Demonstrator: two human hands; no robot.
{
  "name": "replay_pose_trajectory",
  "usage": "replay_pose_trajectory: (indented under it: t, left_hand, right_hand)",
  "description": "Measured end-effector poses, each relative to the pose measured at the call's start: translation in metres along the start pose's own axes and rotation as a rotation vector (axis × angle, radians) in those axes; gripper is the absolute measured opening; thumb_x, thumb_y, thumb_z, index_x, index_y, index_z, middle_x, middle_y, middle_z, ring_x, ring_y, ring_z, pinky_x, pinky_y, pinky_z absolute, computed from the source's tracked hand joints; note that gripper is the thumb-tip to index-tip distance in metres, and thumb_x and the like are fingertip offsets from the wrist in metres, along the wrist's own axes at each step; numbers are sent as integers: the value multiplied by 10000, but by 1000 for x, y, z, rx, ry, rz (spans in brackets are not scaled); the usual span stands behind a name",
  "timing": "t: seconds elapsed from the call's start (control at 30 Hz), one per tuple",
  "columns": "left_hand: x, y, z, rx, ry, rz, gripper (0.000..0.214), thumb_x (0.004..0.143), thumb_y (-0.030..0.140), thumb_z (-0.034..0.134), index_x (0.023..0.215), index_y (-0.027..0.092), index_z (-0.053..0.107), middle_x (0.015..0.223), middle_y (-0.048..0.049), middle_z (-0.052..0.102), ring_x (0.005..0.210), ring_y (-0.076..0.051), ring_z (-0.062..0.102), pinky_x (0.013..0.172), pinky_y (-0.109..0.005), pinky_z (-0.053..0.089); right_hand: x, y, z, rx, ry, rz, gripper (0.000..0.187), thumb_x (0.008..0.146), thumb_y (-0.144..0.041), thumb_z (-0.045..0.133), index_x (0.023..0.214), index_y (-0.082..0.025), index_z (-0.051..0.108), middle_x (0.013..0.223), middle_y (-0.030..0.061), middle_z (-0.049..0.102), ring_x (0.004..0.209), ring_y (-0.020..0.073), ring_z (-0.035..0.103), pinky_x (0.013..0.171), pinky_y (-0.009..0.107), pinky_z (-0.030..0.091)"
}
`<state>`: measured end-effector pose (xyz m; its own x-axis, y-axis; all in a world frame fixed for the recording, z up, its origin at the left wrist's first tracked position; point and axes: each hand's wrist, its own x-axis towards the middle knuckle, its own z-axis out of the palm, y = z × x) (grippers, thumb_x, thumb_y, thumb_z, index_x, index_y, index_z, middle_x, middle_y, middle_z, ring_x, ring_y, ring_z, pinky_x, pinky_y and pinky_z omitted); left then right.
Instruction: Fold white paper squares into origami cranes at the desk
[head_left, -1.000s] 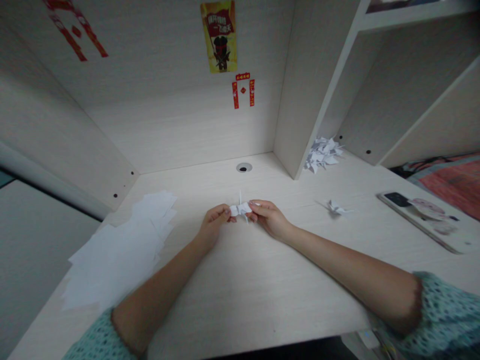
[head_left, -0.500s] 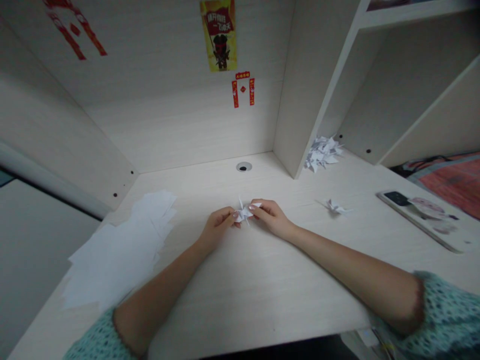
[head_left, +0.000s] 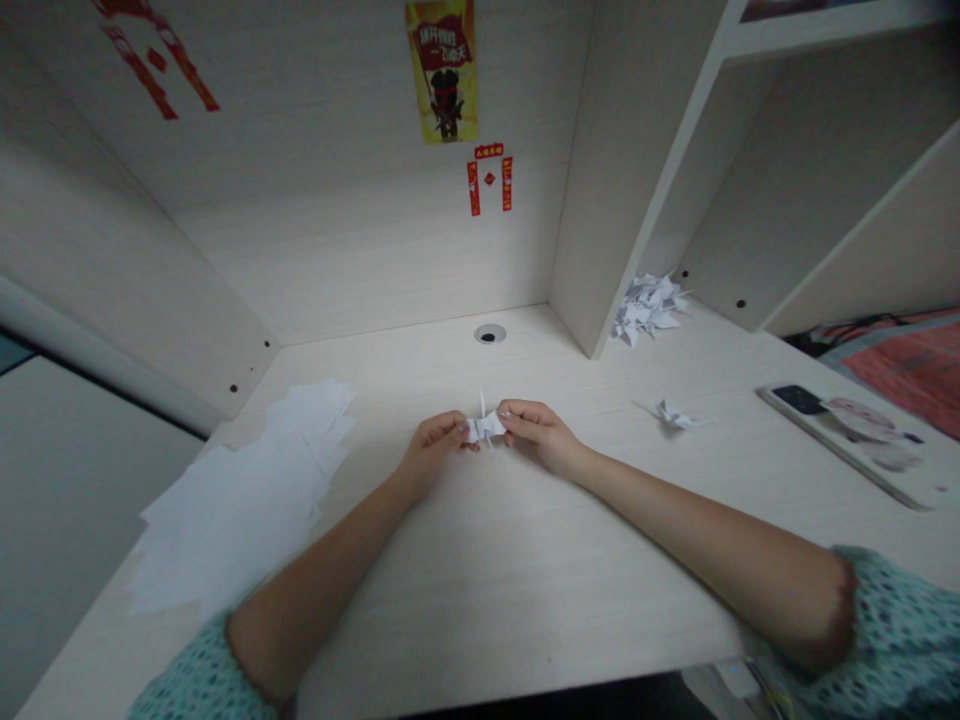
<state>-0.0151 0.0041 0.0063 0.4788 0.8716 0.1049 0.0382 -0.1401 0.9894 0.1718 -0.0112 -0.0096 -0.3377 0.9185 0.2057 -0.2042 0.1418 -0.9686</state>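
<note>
1. Your green sleeves point(head_left: 900, 625) are nearest, at the bottom corners.
2. Your left hand point(head_left: 433, 447) pinches one end of a small white folded paper point(head_left: 487, 428) between thumb and fingers.
3. Your right hand point(head_left: 546, 437) pinches the other end the same way.
4. The folded paper is between your hands, at the middle of the desk point(head_left: 480, 590). I can't tell if it touches the wood. A thin point sticks up from it and another points down.
5. Half a second ago, your hands were closer and the paper looked spiky. Now they are a little apart, and it looks wider and flatter.
6. Flat white sheets point(head_left: 240, 500) lie to your left, just as before.
7. To your right, another folded paper shape point(head_left: 675, 415) sits near a phone point(head_left: 862, 440). Neither has moved.
8. Farther back, a heap of folded papers point(head_left: 646, 308) sits beside the upright board point(head_left: 600, 200).
</note>
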Motion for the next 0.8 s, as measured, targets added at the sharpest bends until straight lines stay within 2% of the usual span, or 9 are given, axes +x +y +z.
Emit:
replay_pose_trajectory:
  t: [0.43,0.57,0.67,0.8]
  left_hand:
    - [0,-8,0,-170,5,9,341,765,477,599,641,159,598,635,-21,561,663,-152,505,683,-265,368]
    - [-1,-5,1,-137,31,-8,362,756,504,593,640,161,600,635,-29,563,658,-161,506,673,-272,378]
    - [-2,-2,1,-60,1,5,365,763,495,587,624,157,607,627,-27,569,655,-158,510,673,-271,381]
    - [-2,0,0,55,18,16,426,821,506,492,622,154,626,632,-31,583,649,-157,514,657,-272,392]
  right_hand:
    - [1,3,0,112,-19,18,342,817,-442,566,621,-166,516,616,-13,468,620,129,417,632,266,285]
    - [1,4,0,120,-19,20,341,812,-445,569,620,-169,513,625,-9,473,628,134,422,636,268,288]
    - [0,3,-1,121,-25,23,343,817,-439,562,611,-170,509,619,-9,468,621,132,418,633,270,286]
    - [-1,1,-2,127,-10,38,336,806,-425,573,592,-174,508,592,-12,457,602,134,417,613,272,287]
